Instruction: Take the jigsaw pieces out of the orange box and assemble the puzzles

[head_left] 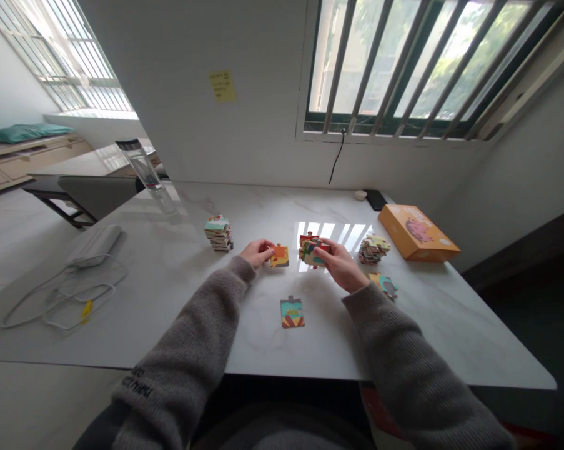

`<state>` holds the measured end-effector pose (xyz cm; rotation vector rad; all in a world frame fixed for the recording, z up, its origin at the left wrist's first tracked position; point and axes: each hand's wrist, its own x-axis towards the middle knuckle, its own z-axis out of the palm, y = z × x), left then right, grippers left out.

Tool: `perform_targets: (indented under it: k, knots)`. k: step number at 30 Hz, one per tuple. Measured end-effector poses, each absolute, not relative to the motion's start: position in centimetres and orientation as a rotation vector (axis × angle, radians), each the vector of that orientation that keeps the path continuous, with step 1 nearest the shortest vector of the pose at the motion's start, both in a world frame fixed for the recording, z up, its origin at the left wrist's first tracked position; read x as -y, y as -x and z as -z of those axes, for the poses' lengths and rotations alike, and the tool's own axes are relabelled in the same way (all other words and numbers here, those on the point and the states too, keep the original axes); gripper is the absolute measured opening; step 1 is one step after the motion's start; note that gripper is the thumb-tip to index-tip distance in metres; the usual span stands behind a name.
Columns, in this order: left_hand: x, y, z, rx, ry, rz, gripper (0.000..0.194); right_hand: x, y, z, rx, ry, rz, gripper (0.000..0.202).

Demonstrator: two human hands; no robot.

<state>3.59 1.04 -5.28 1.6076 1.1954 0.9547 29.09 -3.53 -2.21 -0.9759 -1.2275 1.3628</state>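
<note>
Puzzle pieces in hand: left hand (257, 252) fingers pinch an orange piece (280, 255) just above the surface (178, 294); right hand (340, 265) fingers clamp a small stack of pieces (311, 248). Loosening that grip could, in judgement, spill the stack beside the lone piece (291, 312).

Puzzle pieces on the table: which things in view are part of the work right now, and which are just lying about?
In hand or in play:
left hand holding orange piece
right hand holding small stack of pieces
loose piece near the table edge
left pile, right pile
pieces by the right wrist
orange box

Lying about:
water bottle
white adapter and cable
dark phone
yellow note
</note>
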Motion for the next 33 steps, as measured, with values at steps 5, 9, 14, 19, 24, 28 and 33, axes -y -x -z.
perform_targets:
  k: [5, 9, 14, 19, 24, 28, 33]
  knots:
    - [-1.0, -3.0, 5.8, -1.289, -1.644, -0.926, 0.019, 4.1, -28.7, 2.2, 1.302, 0.974, -1.416, 0.037]
    - [-0.8, -3.1, 4.8, -1.236, -1.631, -0.908, 0.017, 4.4, -28.4, 1.8, 1.319, 1.024, -1.412, 0.035]
    - [-0.1, -3.4, 3.3, -1.081, -1.624, -0.859, 0.02, 4.1, -28.9, 1.5, 1.25, 1.025, -1.332, 0.039]
    - [0.9, -3.6, 3.9, -1.227, -1.887, -0.606, 0.019, 4.3, -28.6, 1.5, 1.269, 1.049, -1.327, 0.039]
    - [1.6, -3.0, 3.7, -1.293, -2.039, -0.407, 0.011, 4.8, -28.1, 1.9, 1.349, 1.014, -1.416, 0.037]
    - [2.2, -3.2, 2.2, -1.253, -2.183, -0.574, 0.02, 5.0, -28.1, 2.0, 1.379, 0.994, -1.488, 0.038]
    - [2.9, -4.7, 1.4, -1.107, -2.163, -0.829, 0.033, 5.5, -27.8, 1.6, 1.444, 0.929, -1.524, 0.04]
